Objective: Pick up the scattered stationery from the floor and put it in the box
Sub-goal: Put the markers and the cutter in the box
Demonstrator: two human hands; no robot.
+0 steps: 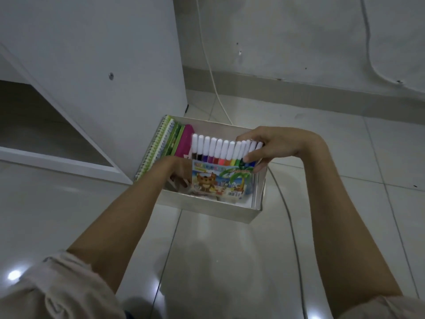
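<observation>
Holding a marker pack point(220, 171) upright over the white box point(213, 209) on the tiled floor point(230, 261).
Standing against the box's left wall, spiral notebooks point(158, 146); gripping the pack's right end, right hand point(264, 146) with curled fingers; reaching into the box behind the pack, left hand point(177, 169), grip hidden, cannot tell.

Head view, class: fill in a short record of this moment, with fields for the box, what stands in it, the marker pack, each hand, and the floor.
box: white box, open, on the tiled floor, beside a white cabinet
contents: spiral notebook and pink book upright along its left wall
marker pack: held over the box, white caps up
right hand: grip on the pack's right end
left hand: at the pack's left edge, fingers partly hidden
floor: thin cables
</observation>
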